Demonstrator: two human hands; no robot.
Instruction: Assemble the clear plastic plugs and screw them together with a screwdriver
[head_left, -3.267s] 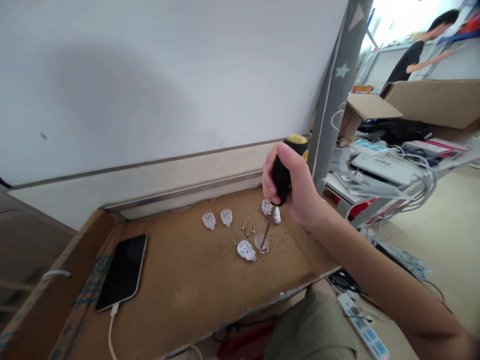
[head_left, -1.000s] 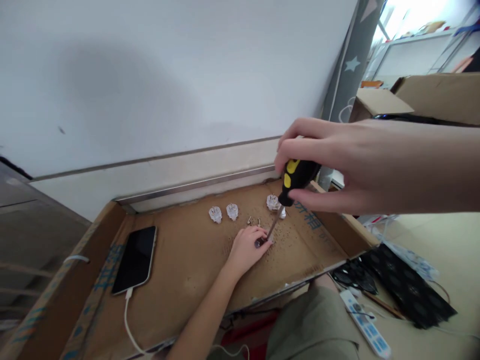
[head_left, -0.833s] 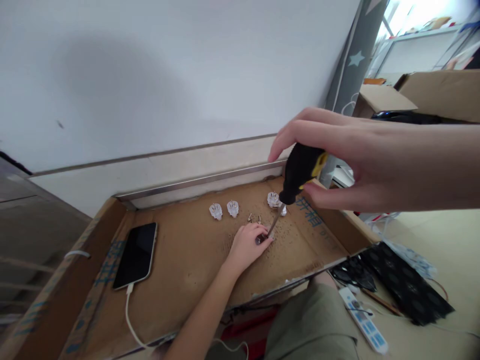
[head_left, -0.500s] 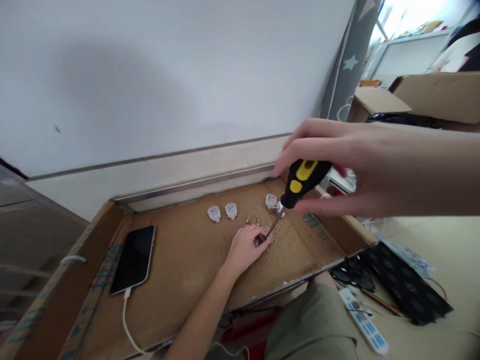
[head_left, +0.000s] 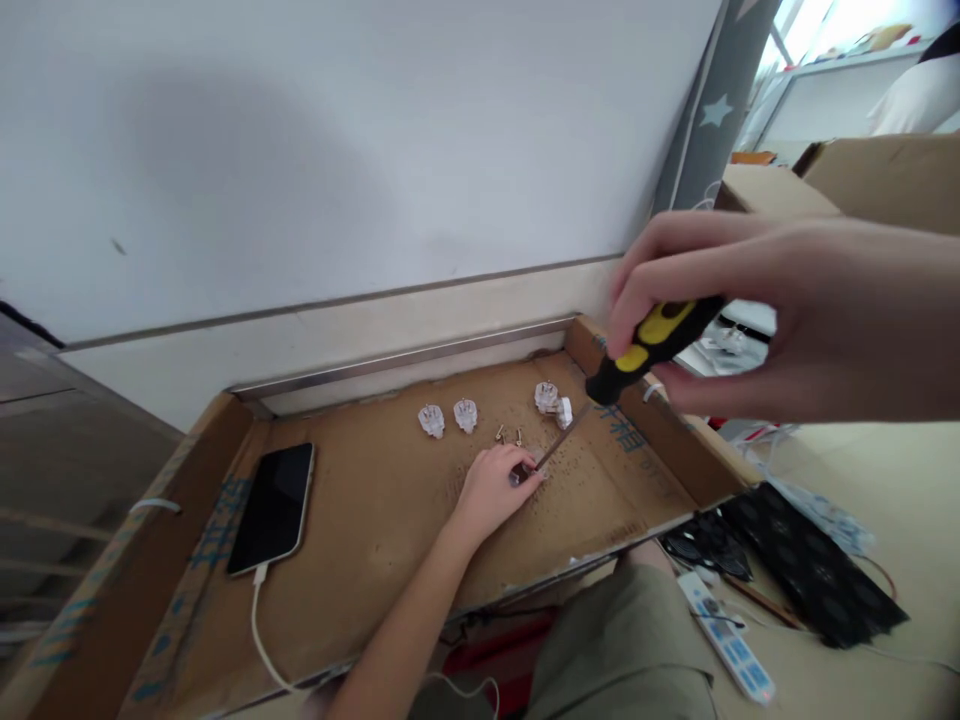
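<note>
My right hand (head_left: 742, 315) grips the black-and-yellow handle of a screwdriver (head_left: 651, 345), held at a slant. Its shaft runs down to the fingertips of my left hand (head_left: 489, 492), which pinches a small clear plug (head_left: 541, 474) against the cardboard. Fingers cover most of that plug, and the screwdriver's tip is hard to make out there. Just beyond lie small brass-coloured pins (head_left: 518, 437). Two clear plugs, one on the left (head_left: 431, 420) and one beside it (head_left: 466, 415), have prongs up. Farther right another clear plug (head_left: 546, 397) lies against a white plug piece (head_left: 562, 412).
A cardboard tray (head_left: 360, 590) with raised sides forms the work surface against a white wall (head_left: 337, 150). On its left is a phone (head_left: 274, 508) with a white cable (head_left: 259, 625). Right of my knee, a power strip (head_left: 726, 638) and a black panel (head_left: 810, 565) lie lower down.
My right hand and the screwdriver handle have moved right and slightly up, so the shaft leans more. My left hand stays in place on the plug. The view has shifted slightly.
</note>
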